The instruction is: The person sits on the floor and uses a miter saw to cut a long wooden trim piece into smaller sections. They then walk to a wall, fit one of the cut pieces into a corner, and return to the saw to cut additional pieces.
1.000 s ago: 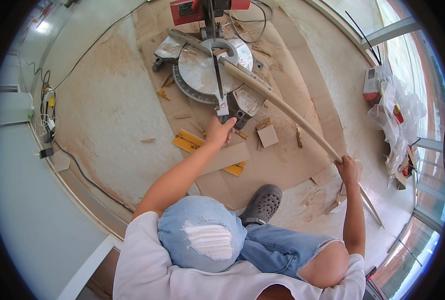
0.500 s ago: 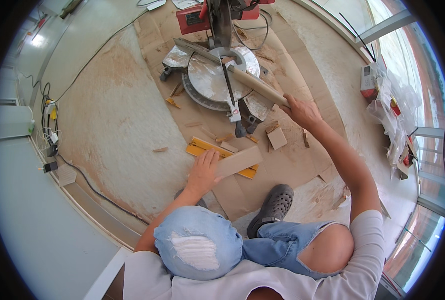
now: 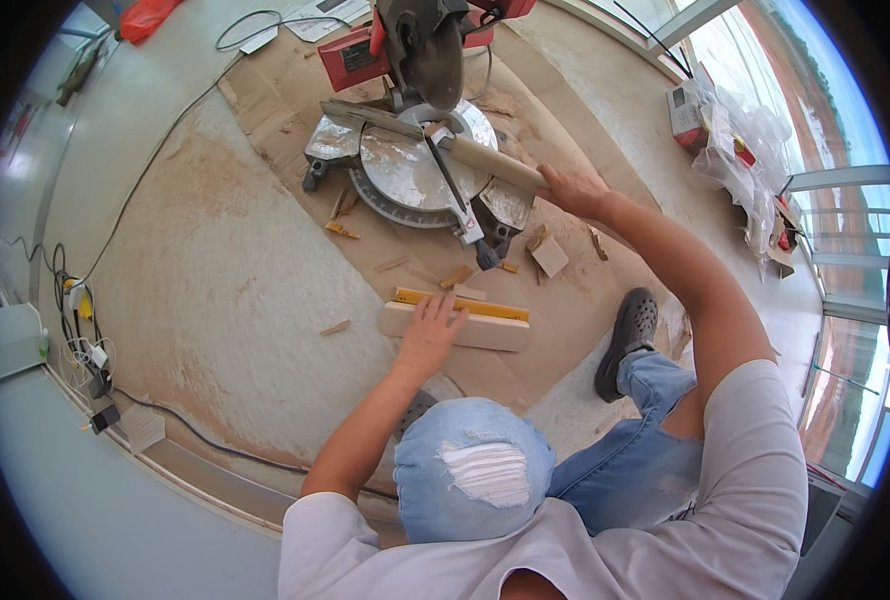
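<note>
My right hand (image 3: 572,192) is wrapped around the near end of a long wooden strip (image 3: 495,162), which lies across the table of a red miter saw (image 3: 405,165). The saw's blade guard (image 3: 427,65) is raised above the strip. Closer to me, a short pale board (image 3: 495,332) rests on the floor covering along the near side of a yellow bar (image 3: 510,311) with dark marks. My left hand (image 3: 431,330) lies over the board with its fingers spread, their tips reaching the yellow bar. The board's underside is hidden.
Wood offcuts (image 3: 550,256) and splinters lie on the brown cardboard (image 3: 565,310) around the saw. Cables and plugs (image 3: 90,360) run along the left wall. Clear plastic bags and boxes (image 3: 740,160) stand by the windows on the right. My shoe (image 3: 630,335) is near the cardboard's edge.
The short board has turned from slanting across the yellow bar to lying along its near side. My left hand's fingers have spread over it. My right hand still grips the strip; my view has shifted.
</note>
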The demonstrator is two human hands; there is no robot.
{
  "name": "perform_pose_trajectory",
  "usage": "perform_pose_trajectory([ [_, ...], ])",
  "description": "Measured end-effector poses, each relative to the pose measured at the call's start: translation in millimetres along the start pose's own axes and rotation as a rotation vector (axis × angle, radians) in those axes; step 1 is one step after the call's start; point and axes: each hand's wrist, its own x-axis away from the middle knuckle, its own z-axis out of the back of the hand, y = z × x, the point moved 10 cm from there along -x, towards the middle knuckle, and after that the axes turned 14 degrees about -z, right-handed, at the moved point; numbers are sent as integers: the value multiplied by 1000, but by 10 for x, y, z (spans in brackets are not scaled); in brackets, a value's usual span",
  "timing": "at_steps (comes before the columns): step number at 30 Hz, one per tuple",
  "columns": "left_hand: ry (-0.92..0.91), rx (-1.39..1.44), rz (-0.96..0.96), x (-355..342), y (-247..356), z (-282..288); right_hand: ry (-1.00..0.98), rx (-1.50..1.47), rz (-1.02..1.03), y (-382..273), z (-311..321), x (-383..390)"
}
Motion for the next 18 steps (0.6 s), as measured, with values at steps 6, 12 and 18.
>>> perform_pose_trajectory([
  [6,-2,-16,29,12,56,-4,10,-39,33,-53,-2,-2],
  [12,-180,-125,-34,-48,109,-60,-36,-31,33,-127,48,-86],
  [18,-213,-105,-80,-53,131,-151,36,-2,21,-252,241,53],
])
